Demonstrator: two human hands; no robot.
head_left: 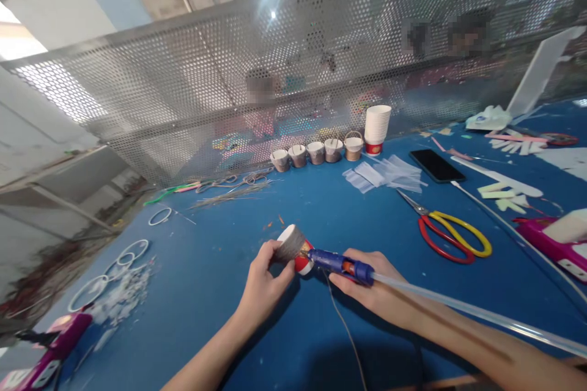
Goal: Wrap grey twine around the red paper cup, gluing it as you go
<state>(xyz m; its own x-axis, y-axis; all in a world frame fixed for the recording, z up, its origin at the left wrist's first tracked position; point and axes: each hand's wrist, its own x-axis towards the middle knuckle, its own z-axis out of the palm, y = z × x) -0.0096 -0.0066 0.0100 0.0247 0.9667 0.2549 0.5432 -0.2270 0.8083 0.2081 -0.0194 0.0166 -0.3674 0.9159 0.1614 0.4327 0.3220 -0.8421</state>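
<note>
A paper cup (290, 243), partly wrapped in grey cord and red near its base, lies tilted in my left hand (268, 275), whose fingers close round it. My right hand (373, 290) is wrapped round a blue glue gun (337, 261), with its tip touching or very near the cup's side. A long clear glue stick (458, 304) runs out of the gun's back over my right forearm. From near the cup a thin grey cord (345, 327) trails down towards the table's front edge.
Several cord-wrapped cups (315, 153) line the back of the blue table (220, 250), beside stacked paper cups (377, 125). To the right are clear strips (389, 172), a phone (437, 165) and scissors (443, 229). White rings (131, 253) and a pink power strip (59, 348) lie left.
</note>
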